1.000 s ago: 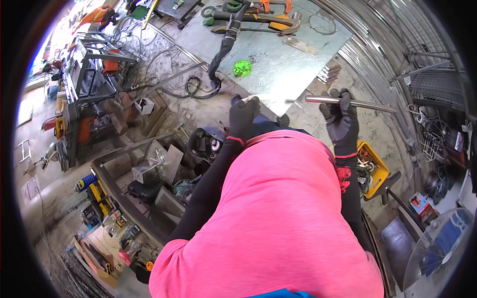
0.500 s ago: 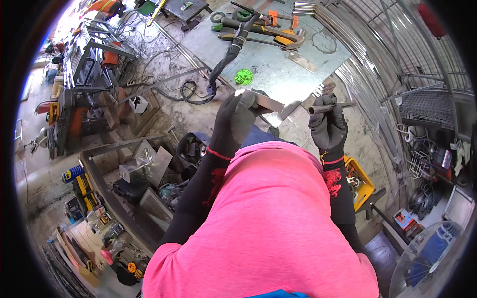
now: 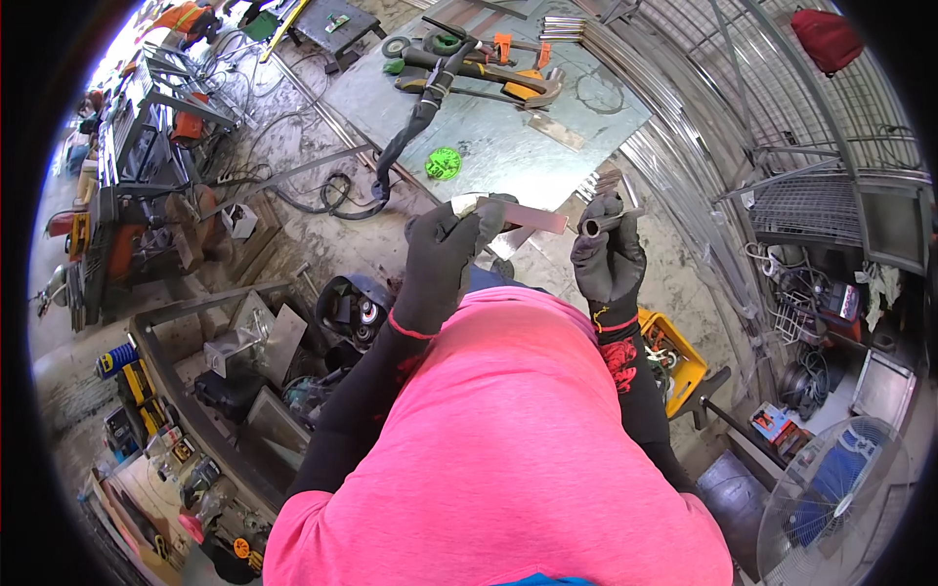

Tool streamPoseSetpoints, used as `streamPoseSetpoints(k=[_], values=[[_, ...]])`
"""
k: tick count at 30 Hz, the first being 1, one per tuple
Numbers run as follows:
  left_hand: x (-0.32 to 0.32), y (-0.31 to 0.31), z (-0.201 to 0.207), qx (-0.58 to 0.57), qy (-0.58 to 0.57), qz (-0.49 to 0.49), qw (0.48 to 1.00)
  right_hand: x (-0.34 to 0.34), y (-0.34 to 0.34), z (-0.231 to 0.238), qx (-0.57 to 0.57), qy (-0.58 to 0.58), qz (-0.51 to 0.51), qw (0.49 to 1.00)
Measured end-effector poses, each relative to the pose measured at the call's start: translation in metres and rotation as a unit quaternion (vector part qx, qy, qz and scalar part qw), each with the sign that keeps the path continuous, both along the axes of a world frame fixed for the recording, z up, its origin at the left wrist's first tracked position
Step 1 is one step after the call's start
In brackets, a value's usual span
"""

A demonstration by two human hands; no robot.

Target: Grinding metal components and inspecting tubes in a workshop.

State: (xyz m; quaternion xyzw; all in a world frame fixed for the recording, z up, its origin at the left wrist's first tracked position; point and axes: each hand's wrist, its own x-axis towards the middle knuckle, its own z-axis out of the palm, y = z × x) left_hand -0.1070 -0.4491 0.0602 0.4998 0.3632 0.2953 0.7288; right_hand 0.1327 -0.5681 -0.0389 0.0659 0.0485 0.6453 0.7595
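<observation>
My left hand (image 3: 440, 259), in a dark glove, is closed on one end of a flat metal bar (image 3: 532, 217) that points to the right. A short metal tube (image 3: 594, 227) is gripped in my gloved right hand (image 3: 608, 269), its open end turned toward me. The bar's free end comes close to the tube, with a small gap between them. Beyond both hands lies a metal sheet tabletop (image 3: 508, 176), with a green round disc (image 3: 443, 163) near its left edge. My palms and some fingertips are hidden.
On the tabletop are a hammer (image 3: 547, 90), orange clamps (image 3: 503, 46) and a dark wrapped cable (image 3: 415, 122) that runs off its left edge. Long metal bars (image 3: 674, 146) line the right. A yellow crate (image 3: 684, 363) and a fan (image 3: 831, 498) stand nearer right; a metal frame (image 3: 181, 391) stands left.
The bar has turned, showing more of its broad face. The tube has swung round so its open end faces me more. My view has shifted, moving the surroundings left in the picture.
</observation>
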Motion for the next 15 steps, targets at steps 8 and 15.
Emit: streamPoseSetpoints(k=[8,15], values=[[0.021,-0.008,0.001,-0.076,-0.072,0.019,0.994,-0.001,-0.002,-0.003,-0.007,-0.011,-0.013,1.0],[0.024,-0.004,-0.004,-0.071,0.018,-0.083,0.994,-0.003,-0.006,0.0,-0.069,-0.04,-0.045,0.996]])
